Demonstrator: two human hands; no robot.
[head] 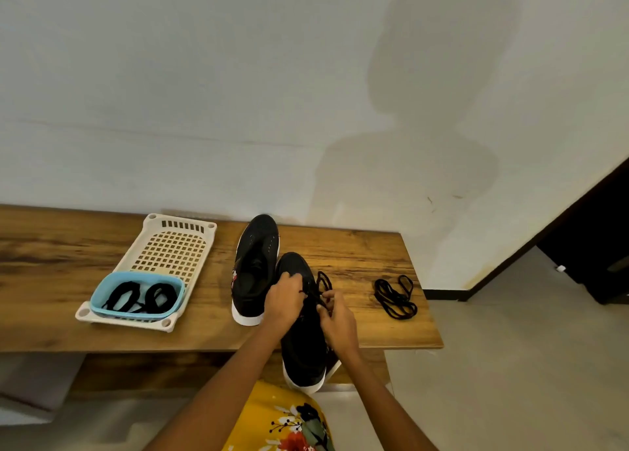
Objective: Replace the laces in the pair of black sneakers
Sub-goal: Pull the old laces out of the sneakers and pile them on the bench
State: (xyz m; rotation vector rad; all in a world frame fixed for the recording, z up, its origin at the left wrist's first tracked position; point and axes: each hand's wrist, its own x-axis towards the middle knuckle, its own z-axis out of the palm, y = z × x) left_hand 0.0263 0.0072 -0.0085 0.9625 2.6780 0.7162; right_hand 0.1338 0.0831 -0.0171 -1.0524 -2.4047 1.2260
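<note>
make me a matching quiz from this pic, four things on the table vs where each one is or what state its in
Things:
1. blue tub
2. far sneaker
3. near sneaker
4. loose lace

Places or states:
A. lies alone on the table's right end
B. sits on the cream basket tray, with coiled laces inside
C. being worked on by both hands, heel overhanging the table edge
D. stands untouched on the table, with no lace that shows

Pairs: 1-B, 2-D, 3-C, 4-A
</note>
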